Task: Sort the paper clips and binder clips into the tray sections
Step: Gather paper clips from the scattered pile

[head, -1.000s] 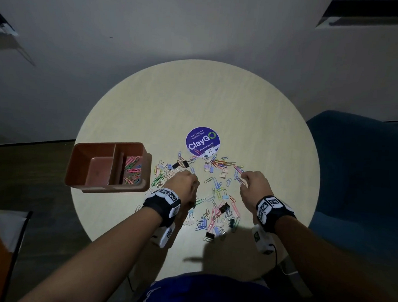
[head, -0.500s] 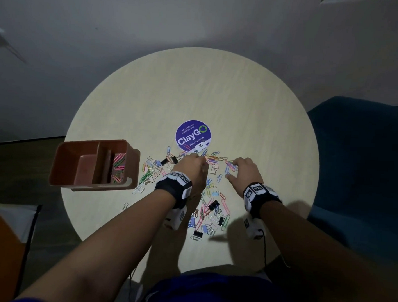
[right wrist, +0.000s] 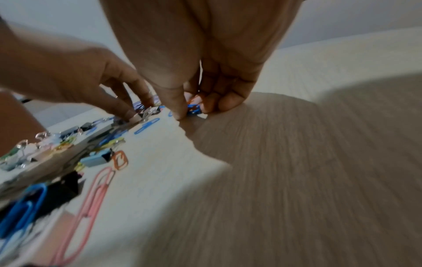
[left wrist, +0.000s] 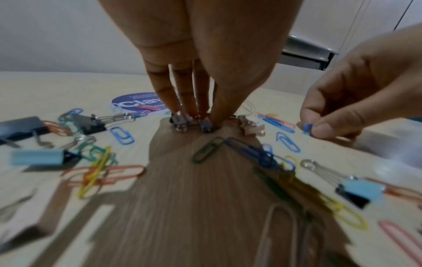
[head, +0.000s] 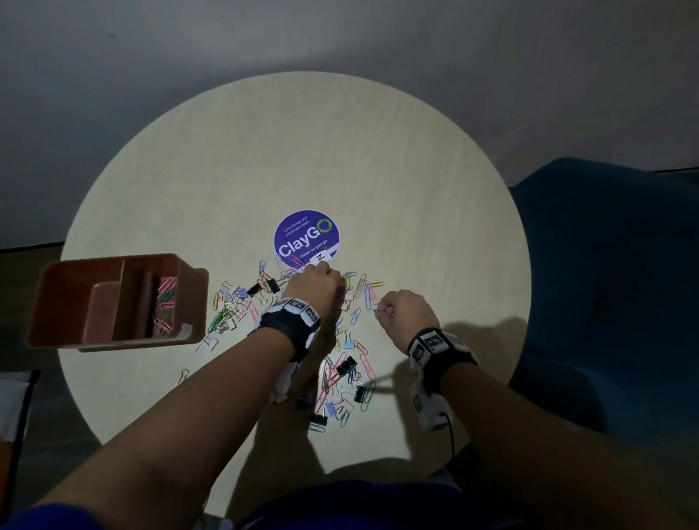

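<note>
Right grip (head: 398, 313) pinches a blue paper clip (left wrist: 307, 127); left grip (head: 316, 291) fingertips bunched on a binder clip (left wrist: 180, 122) at pile (head: 336, 344) 12 o'clock. Picking step; next, carry to tray (head: 108, 336) at 9 o'clock on worktop (head: 384, 166), separate sections.

The person's left hand (head: 315, 289) now sits farther out on the round pale wooden table (head: 383, 178), its fingertips (left wrist: 180, 108) down on small silver clips at the near edge of the round purple sticker (head: 306, 237). The right hand (head: 403, 315) has drawn back from the scatter, its fingers now curled round a blue wire paper clip (left wrist: 307, 127).
</note>
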